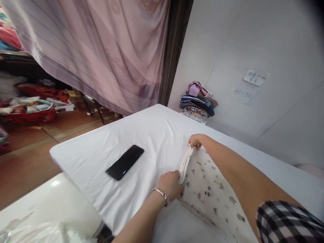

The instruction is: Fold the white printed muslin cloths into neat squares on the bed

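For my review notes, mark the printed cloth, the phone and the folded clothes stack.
Printed cloth (pixel 211 194): head view, middle of its patterned face.
Phone (pixel 125 162): head view, middle of its dark screen.
Folded clothes stack (pixel 196 100): head view, dark layers midway up.

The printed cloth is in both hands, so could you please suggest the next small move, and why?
Perhaps ease the left hand and right hand slightly apart, since both hold the layered white edge of the printed cloth and it bows between them.

A black phone (pixel 125 162), a pink curtain (pixel 113 50) and a red basket (pixel 32 115) are visible.
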`<state>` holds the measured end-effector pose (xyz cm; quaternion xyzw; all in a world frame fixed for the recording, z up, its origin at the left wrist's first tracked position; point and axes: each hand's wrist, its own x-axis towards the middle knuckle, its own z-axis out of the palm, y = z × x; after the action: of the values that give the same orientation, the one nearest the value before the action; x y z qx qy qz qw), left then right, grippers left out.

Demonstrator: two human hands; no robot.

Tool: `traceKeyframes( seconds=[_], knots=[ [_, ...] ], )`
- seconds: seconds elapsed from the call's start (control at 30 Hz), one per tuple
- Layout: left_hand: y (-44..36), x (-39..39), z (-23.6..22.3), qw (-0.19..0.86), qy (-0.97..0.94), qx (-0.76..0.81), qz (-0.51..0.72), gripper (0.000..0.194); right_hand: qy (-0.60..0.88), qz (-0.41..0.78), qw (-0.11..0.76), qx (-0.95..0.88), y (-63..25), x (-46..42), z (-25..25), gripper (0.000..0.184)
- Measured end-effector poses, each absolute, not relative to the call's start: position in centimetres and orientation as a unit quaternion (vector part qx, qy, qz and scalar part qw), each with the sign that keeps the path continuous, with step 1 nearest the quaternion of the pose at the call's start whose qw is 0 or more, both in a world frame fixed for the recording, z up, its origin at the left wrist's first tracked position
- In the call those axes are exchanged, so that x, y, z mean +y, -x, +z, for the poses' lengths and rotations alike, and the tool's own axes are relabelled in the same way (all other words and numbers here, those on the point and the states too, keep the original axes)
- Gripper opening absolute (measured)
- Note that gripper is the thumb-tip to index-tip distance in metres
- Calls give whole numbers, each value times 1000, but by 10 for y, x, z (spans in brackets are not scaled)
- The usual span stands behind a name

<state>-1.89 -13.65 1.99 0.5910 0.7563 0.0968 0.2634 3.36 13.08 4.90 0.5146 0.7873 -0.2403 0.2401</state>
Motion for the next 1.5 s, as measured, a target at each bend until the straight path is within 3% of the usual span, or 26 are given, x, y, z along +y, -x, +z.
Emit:
traceKeyframes(
  seconds=[0.17, 0.43, 0.87, 1.0, 1.17, 1.37, 1.5],
  knots=[
    [17, -137, 19, 261, -612, 740, 102, 21, -506, -324, 223, 768, -54, 135, 55, 45],
    [11, -138, 16, 246, -655, 708, 96, 21, -484, -349, 213, 774, -66, 133, 52, 38],
    [8, -140, 17, 236, -675, 693, 94, 19, -492, -114, 276, 817, -45, 116, 41, 20],
    [8, -140, 17, 234, -674, 694, 95, 18, -474, -74, 252, 841, -49, 113, 44, 20],
    [9, -139, 17, 239, -665, 701, 94, 20, -449, -42, 163, 878, -50, 122, 50, 29],
    [11, -138, 15, 243, -648, 716, 88, 20, -453, -109, 140, 874, -56, 123, 40, 23],
    [10, -139, 15, 244, -652, 712, 91, 20, -437, -121, 118, 883, -60, 124, 40, 29]
  ],
)
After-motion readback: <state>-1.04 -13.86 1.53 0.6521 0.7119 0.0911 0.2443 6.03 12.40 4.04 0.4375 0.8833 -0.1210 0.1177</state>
